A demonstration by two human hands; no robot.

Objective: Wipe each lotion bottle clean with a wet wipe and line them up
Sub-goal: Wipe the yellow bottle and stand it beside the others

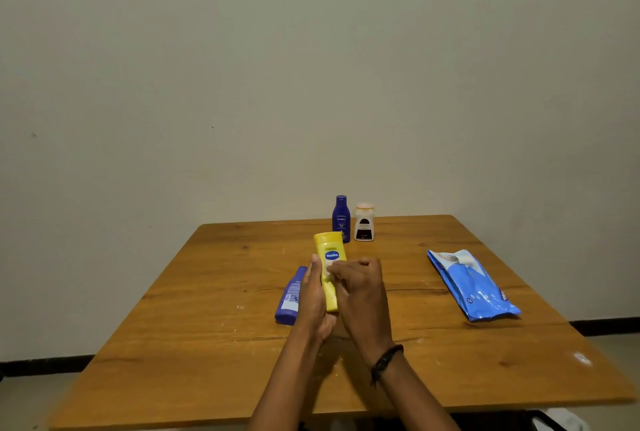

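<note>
A wooden table (214, 319) stands against a plain pale wall, seen from above by the person working at it. Near the table's middle, both hands meet around a yellow lotion bottle (329, 250) whose blue oval label reads "Vaseline". The bottle is lifted off the table and tilted, its far end pointing toward the wall.

The left hand (313, 299) grasps the bottle along its left side and lower end, fingers wrapped underneath. The right hand (360, 286) is curled closed against the bottle's front just below the label, pressing a small white wet wipe (330, 266) to the plastic; only a scrap of the wipe shows. A dark band circles the right wrist.

Just left of the yellow bottle, touching the table, a purple-blue bottle (291, 297) lies on its side with its small-print back label up; that print is too small to read.

Beyond the yellow bottle, toward the wall, two bottles stand upright side by side: a dark blue bottle (341, 219) marked "NIVEA", and to its right a squat white bottle (364, 222) with a dark label, unreadable.

Well right of the yellow bottle lies a blue wipes packet (472, 286), flat on the table.
</note>
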